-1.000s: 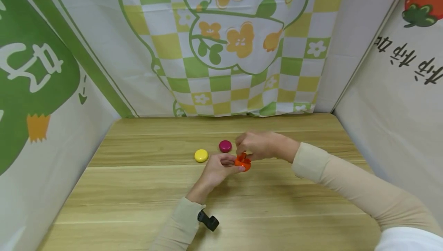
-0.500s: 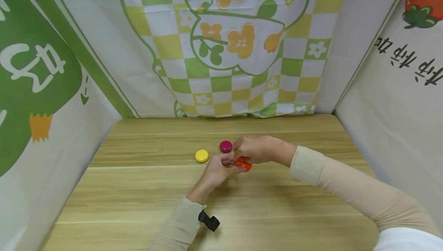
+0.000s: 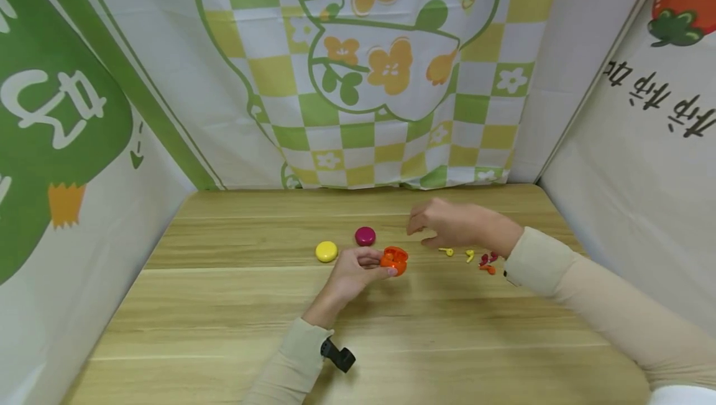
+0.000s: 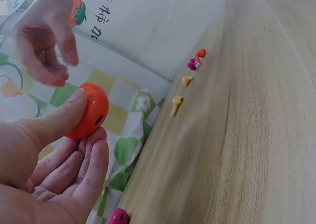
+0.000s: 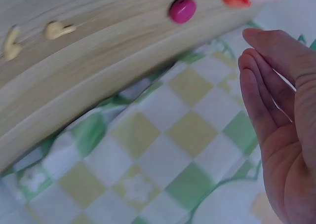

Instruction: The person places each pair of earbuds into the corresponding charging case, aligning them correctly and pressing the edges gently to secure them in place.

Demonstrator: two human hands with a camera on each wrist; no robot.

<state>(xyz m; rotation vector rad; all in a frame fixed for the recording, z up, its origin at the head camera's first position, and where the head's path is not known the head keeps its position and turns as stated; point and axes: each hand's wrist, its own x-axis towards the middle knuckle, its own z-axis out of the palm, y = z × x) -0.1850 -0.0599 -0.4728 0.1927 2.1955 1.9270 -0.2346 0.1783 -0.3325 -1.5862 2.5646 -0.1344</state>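
Observation:
My left hand [image 3: 353,274] pinches an orange earbud case [image 3: 396,262] between thumb and fingers, above the table. In the head view its lid stands up; whether an earbud sits inside is too small to tell. My right hand [image 3: 450,223] hovers to the right of the case, fingers loosely bent, with nothing in it; the right wrist view shows its thumb apart from the fingertips. Below and right of it lie two yellow earbuds [image 3: 470,256], dark red earbuds [image 3: 488,259] and an orange earbud [image 3: 488,269], grouped on the table.
A yellow round case [image 3: 326,251] and a magenta round case [image 3: 365,236], both closed, sit on the wooden table [image 3: 252,305] beyond my left hand. A checkered curtain [image 3: 358,138] hangs at the table's back edge. A black strap device [image 3: 338,356] is on my left wrist.
My right hand has left the orange case and moved right, uncovering the raised lid. The loose earbuds, mostly hidden by the right arm before, now show. My left hand holds still.

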